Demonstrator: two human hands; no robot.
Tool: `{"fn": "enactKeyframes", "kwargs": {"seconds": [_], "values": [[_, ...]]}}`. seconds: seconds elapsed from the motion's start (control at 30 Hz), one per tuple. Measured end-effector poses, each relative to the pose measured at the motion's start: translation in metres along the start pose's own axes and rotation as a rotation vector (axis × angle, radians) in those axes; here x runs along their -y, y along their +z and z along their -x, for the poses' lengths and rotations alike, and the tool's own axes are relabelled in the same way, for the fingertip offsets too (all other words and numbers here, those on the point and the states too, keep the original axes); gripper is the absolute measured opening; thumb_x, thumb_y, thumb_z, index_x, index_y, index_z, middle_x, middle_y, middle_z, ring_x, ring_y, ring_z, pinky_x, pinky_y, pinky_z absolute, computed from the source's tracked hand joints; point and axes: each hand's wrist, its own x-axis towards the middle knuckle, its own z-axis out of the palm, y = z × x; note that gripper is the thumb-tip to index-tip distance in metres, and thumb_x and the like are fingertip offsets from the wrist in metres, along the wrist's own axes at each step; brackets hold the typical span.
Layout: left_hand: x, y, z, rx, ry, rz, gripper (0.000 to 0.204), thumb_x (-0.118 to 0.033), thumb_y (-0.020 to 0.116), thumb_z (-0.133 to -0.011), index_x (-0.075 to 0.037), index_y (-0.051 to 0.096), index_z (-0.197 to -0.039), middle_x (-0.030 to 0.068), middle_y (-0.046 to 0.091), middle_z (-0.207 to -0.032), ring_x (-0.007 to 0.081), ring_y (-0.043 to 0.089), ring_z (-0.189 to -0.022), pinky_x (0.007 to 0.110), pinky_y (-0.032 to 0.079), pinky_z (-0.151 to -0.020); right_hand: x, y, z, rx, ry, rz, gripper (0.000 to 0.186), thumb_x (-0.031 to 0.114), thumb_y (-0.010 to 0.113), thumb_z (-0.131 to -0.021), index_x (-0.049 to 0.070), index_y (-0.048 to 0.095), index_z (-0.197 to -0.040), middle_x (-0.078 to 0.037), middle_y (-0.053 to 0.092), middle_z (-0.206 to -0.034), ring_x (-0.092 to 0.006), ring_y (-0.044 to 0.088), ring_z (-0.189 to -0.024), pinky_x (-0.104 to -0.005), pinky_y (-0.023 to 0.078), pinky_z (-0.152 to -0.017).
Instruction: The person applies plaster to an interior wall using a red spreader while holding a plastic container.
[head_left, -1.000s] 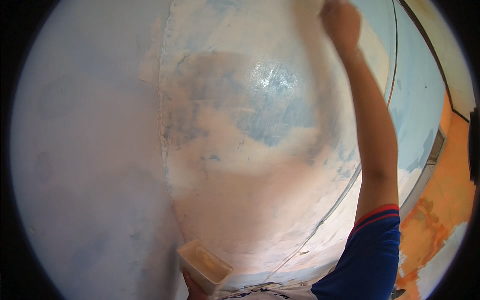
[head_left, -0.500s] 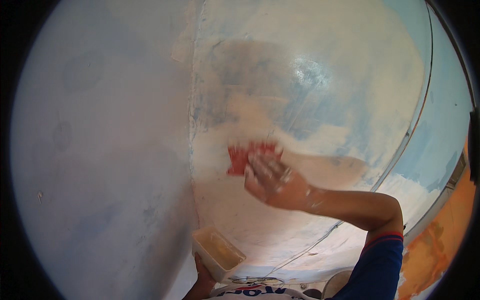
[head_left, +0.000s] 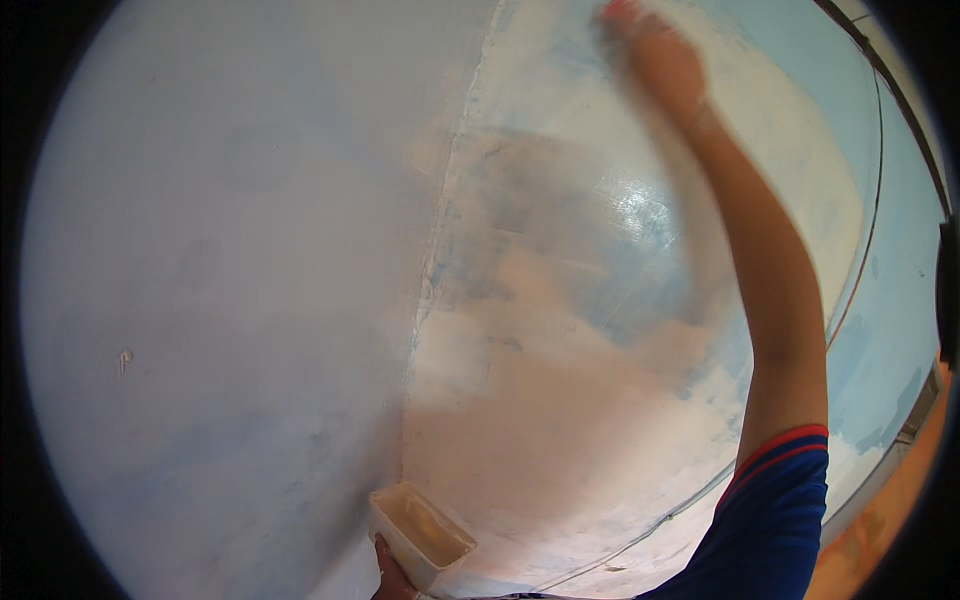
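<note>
My right arm reaches up along the wall, and my right hand (head_left: 668,65) is near the upper edge of the view, blurred by motion. It is closed on a red putty spreader (head_left: 621,12), of which only a small part shows. Low in the view, my left hand (head_left: 394,574) grips a whitish rectangular tub (head_left: 448,570) by its side. The tub is tilted, and a cream-coloured paste coats its inside. The wall (head_left: 560,420) in front of me carries uneven cream patches over pale blue, with a wet, shiny spot in the middle.
A second wall, greyish blue (head_left: 230,300), meets the patched one at a rough vertical corner. A thin cable (head_left: 640,535) runs low across the patched wall. On the right are a light blue wall section (head_left: 880,300) and an orange surface (head_left: 865,550).
My right hand has swung up with the red putty spreader, from mid-wall to the upper edge, and the arm has straightened. The view has shifted; the tub stays in my left hand.
</note>
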Motion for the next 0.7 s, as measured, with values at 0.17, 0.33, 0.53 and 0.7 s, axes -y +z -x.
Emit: {"fn": "enactKeyframes", "kwargs": {"seconds": [0.17, 0.33, 0.53, 0.7], "values": [[-0.005, -0.005, 0.0, 0.008, 0.019, 0.049, 0.078, -0.072, 0.03, -0.1, -0.02, 0.035, -0.158, 0.0095, 0.046, -0.155, 0.0338, 0.047, -0.14, 0.054, 0.042, -0.115, 0.235, -0.07, 0.147, 0.134, -0.665, -0.388, 0.033, 0.013, 0.064, -0.092, -0.005, 0.065, -0.121, -0.032, 0.073, -0.097, -0.041, 0.075, -0.091, -0.0549, 0.062, -0.08], [-0.013, -0.001, -0.002, -0.003, 0.054, 0.043, 0.077, -0.072, 0.03, -0.1, -0.02, 0.035, -0.158, 0.0095, 0.046, -0.155, 0.0336, 0.048, -0.139, 0.054, 0.042, -0.115, 0.204, -0.117, 0.083, -0.017, -0.392, -0.302, 0.039, 0.007, 0.059, -0.092, -0.001, 0.058, -0.13, -0.022, 0.071, -0.116, -0.0358, 0.074, -0.093, -0.0477, 0.062, -0.075], [-0.006, -0.002, 0.003, 0.009, 0.023, 0.048, 0.077, -0.072, 0.031, -0.1, -0.02, 0.035, -0.157, 0.0095, 0.046, -0.154, 0.0335, 0.048, -0.139, 0.054, 0.042, -0.114, -0.037, -0.016, -0.07, -0.335, 0.093, -0.11, 0.032, 0.008, 0.055, -0.094, 0.007, 0.064, -0.125, -0.018, 0.073, -0.101, -0.038, 0.07, -0.089, -0.0481, 0.056, -0.082], [-0.015, 0.002, 0.006, -0.007, 0.047, 0.04, 0.077, -0.072, 0.031, -0.1, -0.02, 0.035, -0.157, 0.0095, 0.046, -0.154, 0.0333, 0.048, -0.138, 0.054, 0.042, -0.114, 0.035, 0.037, -0.023, -0.022, -0.102, 0.094, 0.033, 0.014, 0.06, -0.088, 0.0, 0.066, -0.118, -0.021, 0.073, -0.101, -0.0336, 0.072, -0.093, -0.051, 0.058, -0.074]]}}
